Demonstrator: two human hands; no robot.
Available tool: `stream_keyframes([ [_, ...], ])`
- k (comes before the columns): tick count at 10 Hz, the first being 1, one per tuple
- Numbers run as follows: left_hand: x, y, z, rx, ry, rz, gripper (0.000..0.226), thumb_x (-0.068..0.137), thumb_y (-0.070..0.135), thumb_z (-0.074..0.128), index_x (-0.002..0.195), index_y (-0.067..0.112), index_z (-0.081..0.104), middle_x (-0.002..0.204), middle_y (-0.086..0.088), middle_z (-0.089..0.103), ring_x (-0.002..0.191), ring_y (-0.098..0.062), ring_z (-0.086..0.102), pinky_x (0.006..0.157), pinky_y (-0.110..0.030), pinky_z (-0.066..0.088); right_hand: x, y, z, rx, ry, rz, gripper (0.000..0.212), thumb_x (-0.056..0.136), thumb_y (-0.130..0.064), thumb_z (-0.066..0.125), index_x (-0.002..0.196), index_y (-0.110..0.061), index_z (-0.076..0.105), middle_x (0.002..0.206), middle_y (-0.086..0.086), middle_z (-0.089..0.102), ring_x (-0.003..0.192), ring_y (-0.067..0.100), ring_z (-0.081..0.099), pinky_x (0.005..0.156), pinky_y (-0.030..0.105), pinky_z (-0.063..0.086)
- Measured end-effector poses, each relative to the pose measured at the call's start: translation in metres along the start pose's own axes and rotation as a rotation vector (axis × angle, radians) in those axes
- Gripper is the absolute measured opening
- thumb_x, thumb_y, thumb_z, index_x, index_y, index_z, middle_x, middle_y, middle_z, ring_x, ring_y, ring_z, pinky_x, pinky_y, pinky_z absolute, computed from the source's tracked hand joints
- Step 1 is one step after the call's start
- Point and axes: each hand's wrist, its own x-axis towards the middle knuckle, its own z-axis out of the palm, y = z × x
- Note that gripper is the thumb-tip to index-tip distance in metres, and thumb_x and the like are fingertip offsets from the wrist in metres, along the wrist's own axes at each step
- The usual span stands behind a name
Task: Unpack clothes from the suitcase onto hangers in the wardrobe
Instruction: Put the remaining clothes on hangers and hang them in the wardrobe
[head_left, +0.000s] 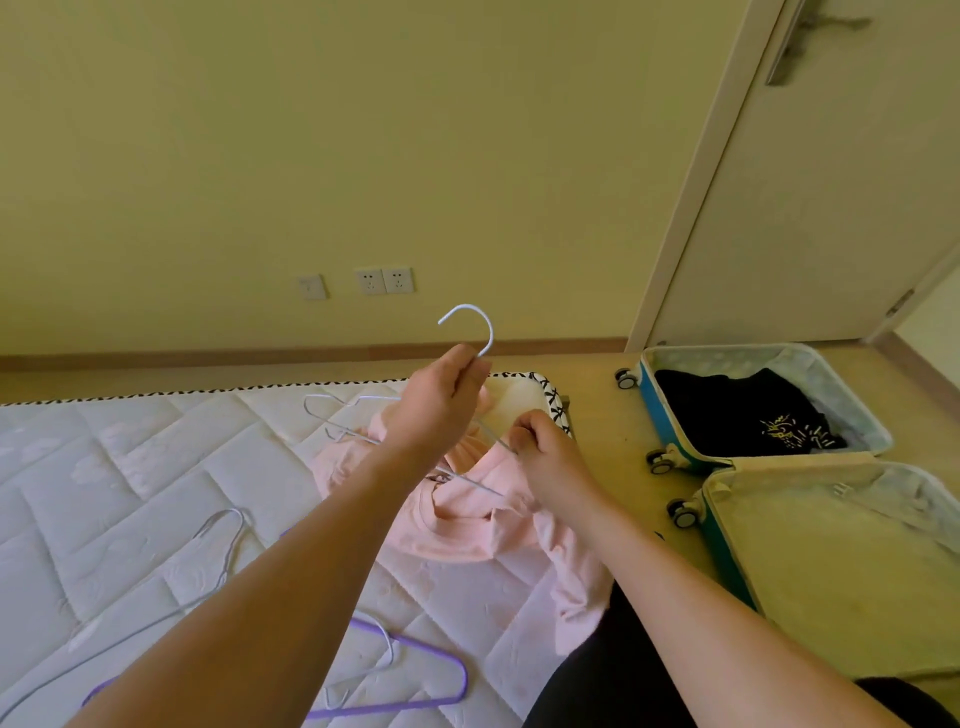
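Left hand (441, 400) pinches white hanger (470, 332) below its hook; right hand (545, 457) grips its arm against pink shirt (467, 525), at mattress (104, 467) right edge. Open suitcase (779, 467) on floor beside, black garment (737, 410) inside.

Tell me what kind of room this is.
Probably a bedroom: a bare quilted mattress strewn with spare hangers, an open suitcase on the floor beside it, and a door in the corner.
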Motion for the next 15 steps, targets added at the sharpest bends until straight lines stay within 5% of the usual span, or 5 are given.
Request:
stream_keyframes([
  [2, 0.001, -0.018, -0.014, 0.357, 0.398, 0.207, 0.016, 0.092, 0.029, 0.044, 0.096, 0.015, 0.053, 0.089, 0.001, 0.058, 0.082, -0.023, 0.052, 0.072, -0.039, 0.042, 0.010, -0.015, -0.016, -0.422, -0.013, -0.070, 0.022, 0.102, -0.029, 0.039, 0.115, -0.017, 0.050, 0.098, 0.004, 0.056, 0.078, 0.026, 0.057, 0.064, 0.035, 0.038],
  [5, 0.008, -0.071, 0.032, 0.443, -0.474, -0.575, 0.039, 0.092, 0.039, 0.058, 0.122, 0.015, 0.059, 0.118, -0.005, 0.058, 0.099, -0.023, 0.053, 0.078, -0.028, 0.045, 0.031, -0.009, -0.030, -0.134, 0.066, -0.120, 0.029, 0.103, -0.030, 0.040, 0.085, -0.017, 0.060, 0.060, -0.012, 0.046, 0.051, 0.001, 0.039, 0.056, 0.025, 0.030],
  [8, 0.009, -0.083, 0.057, 1.050, -0.664, -0.436, 0.058, 0.088, 0.047, 0.049, 0.138, 0.019, 0.046, 0.135, -0.004, 0.050, 0.127, -0.029, 0.046, 0.103, -0.042, 0.039, 0.032, -0.007, -0.054, -0.106, -0.014, 0.044, 0.052, 0.092, -0.052, 0.053, 0.063, -0.020, 0.025, 0.059, -0.004, 0.023, 0.053, 0.012, 0.025, 0.056, 0.032, 0.019],
  [13, 0.032, -0.076, -0.041, -0.381, 0.211, -1.007, 0.026, 0.093, 0.000, 0.028, 0.079, 0.004, 0.050, 0.070, -0.012, 0.050, 0.060, -0.026, 0.050, 0.054, -0.032, 0.045, 0.028, -0.014, -0.049, -0.088, -0.201, 0.056, 0.022, 0.092, -0.004, 0.044, 0.087, -0.017, 0.061, 0.080, 0.003, 0.048, 0.067, 0.012, 0.041, 0.045, 0.014, 0.031],
  [15, 0.045, -0.052, -0.039, -0.239, 0.213, -0.845, 0.015, 0.084, 0.010, 0.045, 0.069, 0.012, 0.047, 0.064, -0.005, 0.046, 0.056, -0.022, 0.045, 0.053, -0.025, 0.034, 0.026, -0.014, -0.053, -0.085, -0.229, 0.072, 0.029, 0.089, 0.002, 0.045, 0.078, -0.019, 0.062, 0.073, -0.003, 0.048, 0.064, 0.010, 0.041, 0.050, 0.018, 0.033],
])
